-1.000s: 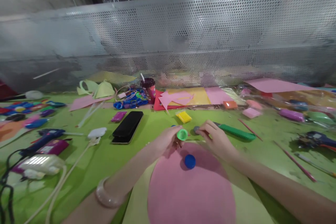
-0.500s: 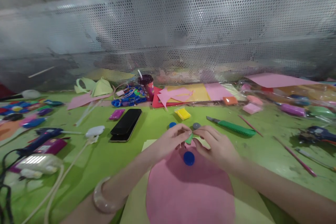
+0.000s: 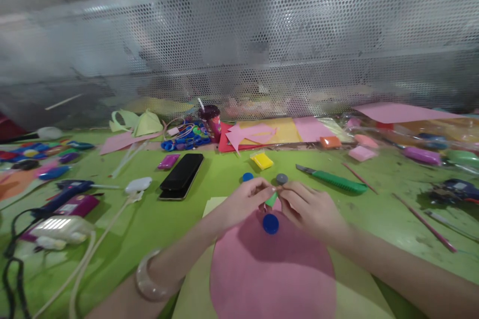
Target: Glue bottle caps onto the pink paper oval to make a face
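Observation:
My left hand (image 3: pixel 250 200) pinches a small green piece (image 3: pixel 271 199) between thumb and fingers; its material is too blurred to tell. My right hand (image 3: pixel 307 205) closes in from the other side, fingertips pinched together at the top edge of the same piece. Just below the hands, a round blue cap (image 3: pixel 270 224) stands near the top of a pink paper circle (image 3: pixel 275 274), which lies on pale yellow sheets (image 3: pixel 194 284). Beyond the fingers are a second blue cap (image 3: pixel 247 177) and a grey round cap (image 3: pixel 282 179).
A yellow packet (image 3: pixel 262 160), a black phone (image 3: pixel 182 176) and a green box cutter (image 3: pixel 337 180) lie around the hands. Glue guns (image 3: pixel 65 197) and cords are at left. Pink sticks (image 3: pixel 424 222) lie right. A lidded drink cup (image 3: pixel 211 122) stands before a perforated metal panel (image 3: pixel 239 50).
My right fingertips have come inward and now meet the left ones at the green piece, which is tilted differently. The view has shifted slightly.

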`<control>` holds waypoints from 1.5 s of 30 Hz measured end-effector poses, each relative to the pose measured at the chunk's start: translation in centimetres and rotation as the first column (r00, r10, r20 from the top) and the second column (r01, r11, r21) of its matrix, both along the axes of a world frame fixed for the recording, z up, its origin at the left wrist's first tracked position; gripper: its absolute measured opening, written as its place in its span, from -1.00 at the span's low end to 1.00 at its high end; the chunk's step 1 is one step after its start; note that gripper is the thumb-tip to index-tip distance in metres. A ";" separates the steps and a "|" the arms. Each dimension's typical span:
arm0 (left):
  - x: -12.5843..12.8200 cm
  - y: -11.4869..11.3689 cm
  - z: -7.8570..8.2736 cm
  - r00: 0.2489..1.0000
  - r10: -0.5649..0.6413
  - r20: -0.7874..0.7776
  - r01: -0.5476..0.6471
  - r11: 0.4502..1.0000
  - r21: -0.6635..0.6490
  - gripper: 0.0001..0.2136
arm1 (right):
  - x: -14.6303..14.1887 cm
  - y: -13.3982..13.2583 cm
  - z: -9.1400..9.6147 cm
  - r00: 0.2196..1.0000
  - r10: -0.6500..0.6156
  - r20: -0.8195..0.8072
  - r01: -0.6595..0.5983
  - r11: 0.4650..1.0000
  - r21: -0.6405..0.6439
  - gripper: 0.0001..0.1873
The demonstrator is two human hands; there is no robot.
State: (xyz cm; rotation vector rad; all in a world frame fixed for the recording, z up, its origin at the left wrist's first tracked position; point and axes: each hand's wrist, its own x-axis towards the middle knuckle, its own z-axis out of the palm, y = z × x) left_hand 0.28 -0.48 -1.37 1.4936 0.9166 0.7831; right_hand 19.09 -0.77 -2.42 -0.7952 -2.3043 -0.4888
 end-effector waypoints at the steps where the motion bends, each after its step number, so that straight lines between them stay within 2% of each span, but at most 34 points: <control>1: 0.0 0.0 0.0 1.000 0.008 -0.016 -0.008 1.000 0.000 -0.75 | 0.0 0.0 0.0 1.000 0.003 0.004 -0.003 1.000 -0.008 -0.75; 7: 0.3 -0.1 -0.1 0.998 0.027 -0.053 -0.028 1.000 0.000 -0.74 | -0.1 0.0 -0.2 0.999 0.010 0.032 -0.011 1.000 0.029 -0.74; 16: 0.5 -1.0 0.6 1.000 0.012 0.013 -0.012 1.000 -0.019 -0.78 | -0.2 0.2 0.0 0.989 0.050 -0.136 -0.047 0.999 0.022 -0.75; 18: 0.5 -1.1 0.7 1.000 0.000 0.028 0.001 0.999 -0.032 -0.78 | -0.1 0.3 -0.3 0.986 0.044 -0.159 -0.046 0.999 -0.006 -0.75; 21: 0.4 -1.2 0.7 0.999 -0.004 0.047 0.008 0.996 -0.085 -0.75 | -0.1 0.4 -0.7 0.969 0.043 -0.245 -0.081 0.986 -0.148 -0.81; 24: 0.3 -1.0 0.7 1.000 0.007 0.022 -0.006 0.998 -0.055 -0.74 | -0.1 0.4 -0.6 0.913 0.019 -0.408 -0.173 0.923 -0.345 -0.89; 27: 0.3 -0.5 0.4 0.999 0.023 -0.028 -0.022 0.999 0.046 -0.77 | -0.2 0.4 -0.1 0.857 -0.054 -0.512 -0.257 0.818 -0.515 -0.90; 30: 0.1 0.0 0.0 0.999 0.022 -0.030 -0.021 0.999 0.045 -0.77 | -0.3 0.3 0.4 0.834 -0.100 -0.543 -0.307 0.734 -0.606 -0.89; 33: -0.1 0.4 -0.5 0.999 0.053 -0.008 -0.053 0.999 0.005 -0.74 | -0.5 0.1 0.6 0.811 -0.156 -0.564 -0.326 0.681 -0.656 -0.87; 35: -0.1 0.7 -0.7 0.993 0.118 0.013 -0.117 0.993 -0.011 -0.73 | -0.6 0.1 0.7 0.744 -0.256 -0.617 -0.363 0.621 -0.695 -0.84; 37: -0.1 1.1 -0.7 0.976 0.210 0.050 -0.208 0.977 -0.042 -0.72 | -0.5 0.5 1.2 0.616 -0.387 -0.686 -0.430 0.565 -0.705 -0.81; 38: -0.1 1.3 -0.7 0.960 0.267 0.080 -0.262 0.963 -0.068 -0.72 | -0.3 0.9 1.6 0.527 -0.448 -0.722 -0.460 0.564 -0.685 -0.81; 39: -0.2 1.6 -0.7 0.938 0.326 0.116 -0.316 0.944 -0.099 -0.73 | -0.2 1.2 2.0 0.432 -0.491 -0.756 -0.478 0.587 -0.654 -0.81; 40: -0.3 1.9 -0.7 0.913 0.380 0.149 -0.363 0.923 -0.130 -0.73 | 0.0 1.5 2.6 0.342 -0.516 -0.785 -0.477 0.625 -0.618 -0.82; 42: -0.5 2.5 -0.7 0.864 0.461 0.204 -0.432 0.885 -0.173 -0.73 | 0.3 1.3 3.6 0.209 -0.524 -0.825 -0.450 0.698 -0.557 -0.84; 43: -0.6 2.8 -0.7 0.844 0.488 0.221 -0.454 0.870 -0.191 -0.72 | 0.3 0.8 4.1 0.206 -0.508 -0.836 -0.435 0.718 -0.543 -0.84; 45: -0.9 3.3 -0.8 0.817 0.523 0.242 -0.480 0.850 -0.217 -0.71 | 0.0 -1.3 4.6 0.329 -0.441 -0.835 -0.417 0.725 -0.547 -0.83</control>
